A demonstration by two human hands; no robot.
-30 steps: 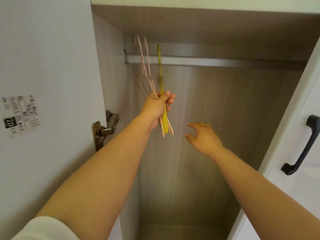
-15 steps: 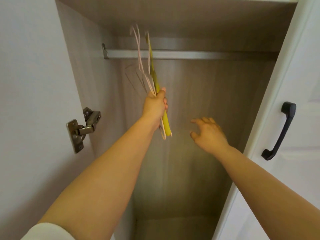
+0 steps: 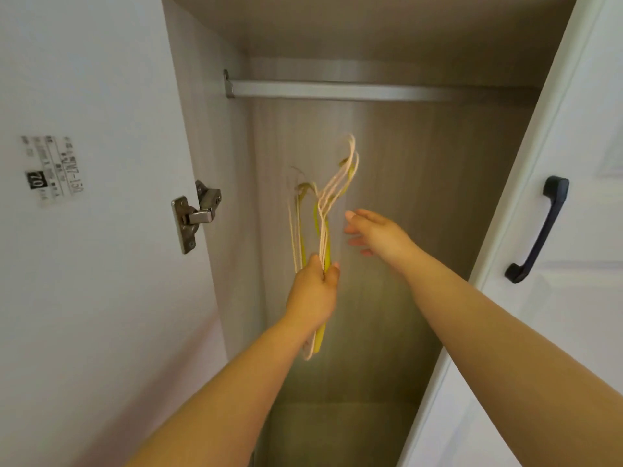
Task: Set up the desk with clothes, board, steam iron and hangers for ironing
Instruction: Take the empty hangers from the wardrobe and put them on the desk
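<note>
Wardrobe interior (image 3: 387, 298) fills my head view, rail (image 3: 337, 91) across its top. My left hand (image 3: 315, 291) grips a bunch of hangers (image 3: 323, 210), motion-blurred, well below the rail, lower ends hidden behind the hand. My right hand (image 3: 377, 235) hovers beside them, fingers loosely spread.

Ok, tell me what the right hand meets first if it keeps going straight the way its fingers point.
Probably the bundle of pink and yellow plastic hangers that the left hand grips: the right hand points left toward it, though depth is unclear.

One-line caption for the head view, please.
Left hand grips a bunch of pink and yellow-green plastic hangers below the wardrobe's metal rail; open right hand reaches toward them.
</note>
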